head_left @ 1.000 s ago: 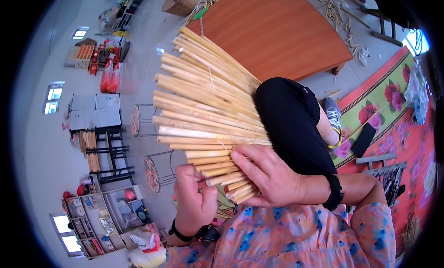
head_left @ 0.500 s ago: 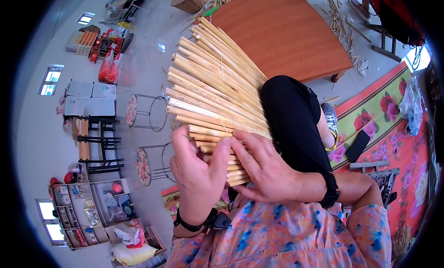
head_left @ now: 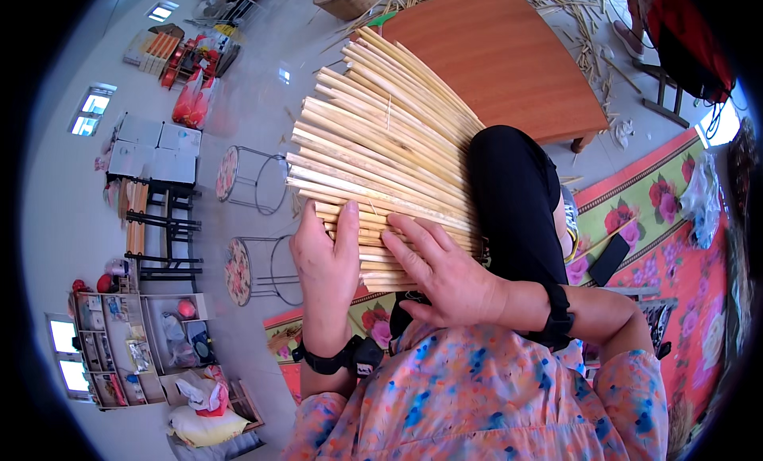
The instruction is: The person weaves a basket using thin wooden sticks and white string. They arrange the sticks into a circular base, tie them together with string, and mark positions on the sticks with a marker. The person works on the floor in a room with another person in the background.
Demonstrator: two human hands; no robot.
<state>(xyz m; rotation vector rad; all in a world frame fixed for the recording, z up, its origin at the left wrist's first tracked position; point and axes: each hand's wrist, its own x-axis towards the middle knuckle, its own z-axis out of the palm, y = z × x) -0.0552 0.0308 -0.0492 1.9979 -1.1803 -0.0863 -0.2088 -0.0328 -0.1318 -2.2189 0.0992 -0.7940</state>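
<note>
Pale floor [head_left: 266, 123] spreads around a reddish-brown table [head_left: 485, 56], with loose sticks [head_left: 586, 52] scattered behind it. Beside the black-clad leg [head_left: 513, 191] fans a yellowish stick bundle [head_left: 389, 143]; the left hand [head_left: 316, 254] pinches its nearest left ends, the right hand [head_left: 461, 286] lying across it (whether gripping, I cannot tell).

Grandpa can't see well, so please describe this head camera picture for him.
A person's left hand grips pale sticks spread like a fan, and the right hand lies across them, beside a knee in black trousers. Beyond are a brown table and loose sticks on the floor; two flowery stools stand at the left.
</note>
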